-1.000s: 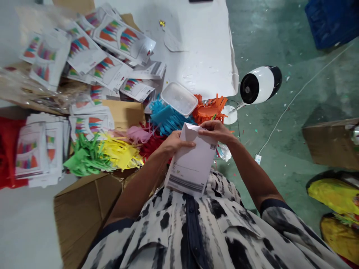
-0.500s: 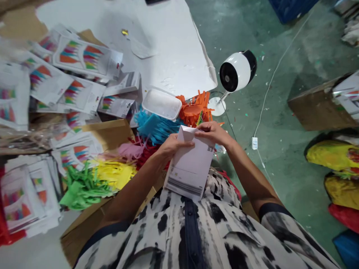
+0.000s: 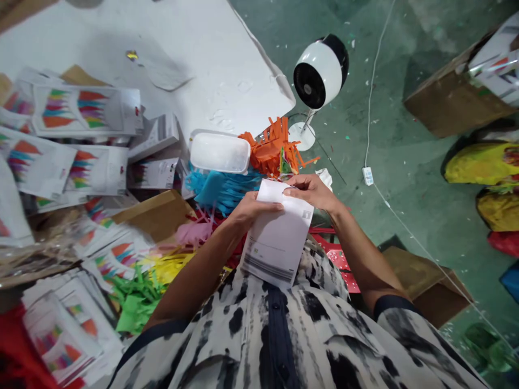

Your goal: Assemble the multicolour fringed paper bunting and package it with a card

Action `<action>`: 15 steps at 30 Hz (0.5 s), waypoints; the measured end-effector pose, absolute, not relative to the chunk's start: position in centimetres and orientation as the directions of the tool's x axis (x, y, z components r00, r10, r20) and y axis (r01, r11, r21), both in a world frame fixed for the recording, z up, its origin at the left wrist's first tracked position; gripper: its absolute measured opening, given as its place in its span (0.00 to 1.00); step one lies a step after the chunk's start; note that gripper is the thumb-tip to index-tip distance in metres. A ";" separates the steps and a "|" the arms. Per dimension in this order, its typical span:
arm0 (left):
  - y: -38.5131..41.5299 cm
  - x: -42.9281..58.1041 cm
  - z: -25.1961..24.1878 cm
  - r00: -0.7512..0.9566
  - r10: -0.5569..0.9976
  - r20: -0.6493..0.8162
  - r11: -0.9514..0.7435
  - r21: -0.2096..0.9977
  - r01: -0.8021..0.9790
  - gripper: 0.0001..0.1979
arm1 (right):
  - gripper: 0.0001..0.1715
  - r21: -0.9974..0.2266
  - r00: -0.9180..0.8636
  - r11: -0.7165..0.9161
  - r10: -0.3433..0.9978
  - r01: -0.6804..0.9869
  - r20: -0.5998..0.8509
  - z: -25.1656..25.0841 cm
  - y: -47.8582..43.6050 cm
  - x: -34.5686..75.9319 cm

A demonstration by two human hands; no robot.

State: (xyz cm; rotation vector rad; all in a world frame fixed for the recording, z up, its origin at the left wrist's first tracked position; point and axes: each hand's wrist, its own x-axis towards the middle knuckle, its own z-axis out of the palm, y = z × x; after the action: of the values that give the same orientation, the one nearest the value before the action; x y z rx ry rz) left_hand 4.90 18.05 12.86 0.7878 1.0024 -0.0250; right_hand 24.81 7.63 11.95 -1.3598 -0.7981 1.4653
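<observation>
Against my lap I hold a flat white printed packet (image 3: 279, 237), with grey stripes across its lower end. My left hand (image 3: 255, 209) grips its left edge, thumb lying across the face. On the upper right edge, the fingers of my right hand (image 3: 310, 190) are closed at the flap end, which lies folded over. Just beyond the hands are bunches of blue tassels (image 3: 227, 189) and orange tassels (image 3: 271, 148). A white plastic tub (image 3: 220, 152) sits beside them. What is inside the packet is hidden.
Printed white packets (image 3: 87, 111) are heaped on the white table (image 3: 227, 70) at left, near green tassels (image 3: 135, 302). A white fan (image 3: 320, 70) stands on the floor ahead. A cable (image 3: 371, 108) crosses the floor at right, near cardboard boxes (image 3: 450, 102).
My view has turned to the right, so the table and fan sit further left. The flap at the packet's top has been folded down flatter. Both hands still hold the packet.
</observation>
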 end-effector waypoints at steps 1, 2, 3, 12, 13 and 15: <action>18.1 4.9 12.7 0.566 0.324 -0.758 0.723 0.584 0.369 0.30 | 0.23 -0.926 0.080 -0.327 0.935 -0.190 -0.346 12.1 7.5 24.7; 18.1 4.9 12.6 0.569 0.323 -0.756 0.715 0.589 0.377 0.29 | 0.23 -0.932 0.090 -0.318 0.937 -0.174 -0.337 12.3 7.3 24.6; 18.2 4.8 12.6 0.573 0.323 -0.753 0.705 0.596 0.386 0.29 | 0.23 -0.937 0.097 -0.311 0.940 -0.159 -0.328 12.4 7.1 24.5; 18.6 3.6 13.5 0.665 0.262 -0.699 0.652 0.636 0.412 0.28 | 0.21 -0.972 0.042 -0.237 0.971 -0.002 -0.237 13.3 7.0 23.6; 18.8 3.4 13.5 0.666 0.265 -0.697 0.643 0.643 0.417 0.28 | 0.21 -0.973 0.017 -0.230 0.973 0.024 -0.229 13.5 7.2 23.4; 19.1 3.2 13.5 0.652 0.319 -0.688 0.618 0.673 0.406 0.28 | 0.21 -0.973 -0.020 -0.211 0.977 0.094 -0.214 13.9 7.6 23.2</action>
State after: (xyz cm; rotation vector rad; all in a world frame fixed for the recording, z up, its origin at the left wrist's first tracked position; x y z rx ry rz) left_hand 3.23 19.12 13.47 0.9360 0.8932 -0.0589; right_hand 23.21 7.60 13.94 -1.4219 -1.1907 1.3454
